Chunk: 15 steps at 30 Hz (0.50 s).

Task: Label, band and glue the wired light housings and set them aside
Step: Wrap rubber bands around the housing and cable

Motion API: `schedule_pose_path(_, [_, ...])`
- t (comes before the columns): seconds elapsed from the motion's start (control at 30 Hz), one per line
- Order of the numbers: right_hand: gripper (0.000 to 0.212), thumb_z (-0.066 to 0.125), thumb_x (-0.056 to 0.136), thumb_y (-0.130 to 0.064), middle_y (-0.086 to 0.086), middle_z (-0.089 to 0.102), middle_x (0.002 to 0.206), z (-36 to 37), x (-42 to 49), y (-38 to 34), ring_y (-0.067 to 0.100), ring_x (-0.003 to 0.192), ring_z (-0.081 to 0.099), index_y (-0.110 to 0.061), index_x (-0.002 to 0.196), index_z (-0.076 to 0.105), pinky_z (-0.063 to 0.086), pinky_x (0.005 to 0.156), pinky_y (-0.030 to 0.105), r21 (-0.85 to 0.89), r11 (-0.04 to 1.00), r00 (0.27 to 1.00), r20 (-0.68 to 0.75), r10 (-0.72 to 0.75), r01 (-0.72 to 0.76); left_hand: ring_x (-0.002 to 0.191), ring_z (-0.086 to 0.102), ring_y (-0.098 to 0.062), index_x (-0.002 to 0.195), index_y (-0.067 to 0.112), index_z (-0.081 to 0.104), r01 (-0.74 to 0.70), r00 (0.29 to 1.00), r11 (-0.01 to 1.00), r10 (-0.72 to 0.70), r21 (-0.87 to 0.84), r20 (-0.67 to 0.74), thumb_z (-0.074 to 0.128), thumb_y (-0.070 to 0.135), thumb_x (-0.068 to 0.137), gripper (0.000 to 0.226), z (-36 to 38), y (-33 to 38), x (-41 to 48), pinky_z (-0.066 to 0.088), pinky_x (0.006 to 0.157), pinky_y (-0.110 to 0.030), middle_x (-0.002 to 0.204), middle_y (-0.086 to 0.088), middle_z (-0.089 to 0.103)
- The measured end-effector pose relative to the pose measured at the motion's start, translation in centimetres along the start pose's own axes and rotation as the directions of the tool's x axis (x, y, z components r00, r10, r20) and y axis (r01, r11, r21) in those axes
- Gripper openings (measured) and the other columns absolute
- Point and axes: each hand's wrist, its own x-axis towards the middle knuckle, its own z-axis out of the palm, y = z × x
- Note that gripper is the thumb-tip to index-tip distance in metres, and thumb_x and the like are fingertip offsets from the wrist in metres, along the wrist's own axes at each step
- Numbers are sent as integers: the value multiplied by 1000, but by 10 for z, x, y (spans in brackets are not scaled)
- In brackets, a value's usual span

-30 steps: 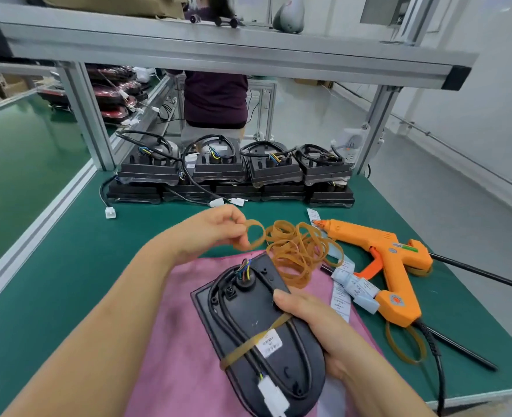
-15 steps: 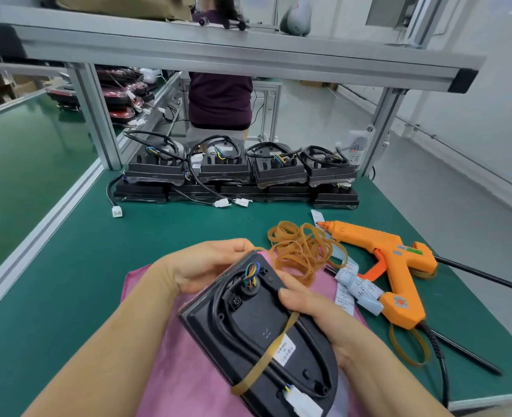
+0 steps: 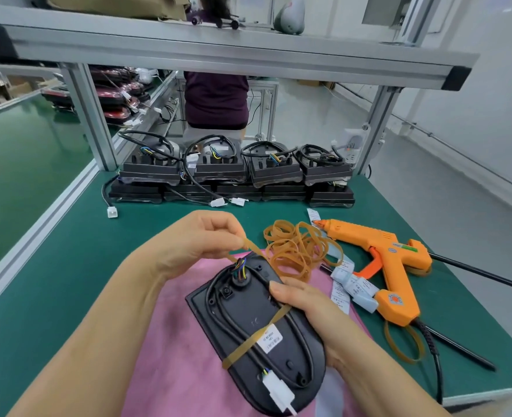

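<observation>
Fingers (image 3: 218, 231) pinch band (image 3: 253, 247) over housing (image 3: 242, 314).

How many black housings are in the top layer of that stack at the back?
4, in a row along the bench's back edge: leftmost housing, second housing, third housing, rightmost housing. A lower layer lies beneath, partly hidden.

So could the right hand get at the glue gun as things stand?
Probably yes, once freed. The glue gun lies just right of the right hand, with only paper labels between. But that hand grips the housing, so it would have to let go first.
</observation>
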Motion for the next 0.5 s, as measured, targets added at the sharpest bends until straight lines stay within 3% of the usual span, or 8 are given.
schedule_pose_path(0.1, [41,71,76,-22,22,70,105,2,-7,-3,37,94,67,0,110,65,51,93,45,94,996,999,-47,-5,9,46,32,-7,65,19,67,-41,998,998,43,38,-49,72,29,62,12,-7,-2,-12,26,47,-16,49,8,44])
schedule_pose_path(0.13, [28,65,85,-18,21,74,94,0,-8,-4,27,88,71,1,106,66,51,96,36,93,995,997,-61,-38,43,46,30,-7,66,19,67,-40,997,998,44,49,-69,72,30,63,13,-10,-5,-16,25,46,-16,48,9,41])
schedule_pose_path(0.2, [25,37,104,-10,5,69,52,-11,-17,-8,-10,50,60,-3,99,61,39,72,-2,315,949,998,-58,-8,26,45,27,-8,69,18,67,-18,995,998,24,61,-101,73,32,65,15,-13,-11,-23,26,45,-14,48,6,37])
schedule_pose_path(0.23, [28,29,106,-10,6,66,47,-9,-21,-10,-21,43,50,-4,112,55,36,61,-4,247,969,995,-95,33,-8,44,26,-9,70,18,67,0,993,999,6,49,-118,74,32,65,16,-14,-14,-26,27,45,-13,49,4,37])
schedule_pose_path(0.27, [32,29,105,-8,7,72,60,-7,-24,-11,-22,43,49,2,127,50,39,66,-1,200,980,992,-125,24,2,44,28,-9,71,18,67,19,991,999,-15,31,-131,75,32,65,17,-15,-17,-30,28,44,-13,51,0,38])
schedule_pose_path(0.33, [41,54,92,-9,9,76,84,-2,-23,-8,2,61,69,5,130,54,50,91,30,131,988,997,-19,-78,80,43,34,-10,75,18,66,57,989,998,-54,16,-136,76,31,64,20,-15,-22,-37,36,48,-16,53,-4,46])
schedule_pose_path(0.4, [53,72,68,-25,20,73,103,-1,-17,-11,32,85,71,-3,116,64,54,85,44,208,969,985,-138,-106,133,42,39,-11,79,13,62,103,987,995,-101,11,-129,76,29,62,27,-12,-26,-45,46,60,-26,51,-1,50])
schedule_pose_path(0.5, [51,73,64,-28,22,72,104,-6,-14,-8,36,88,69,-5,109,66,55,82,47,138,976,974,-177,-144,169,41,40,-13,78,8,57,185,970,981,-174,55,-172,76,29,57,35,-5,-23,-49,48,58,-31,50,0,47])
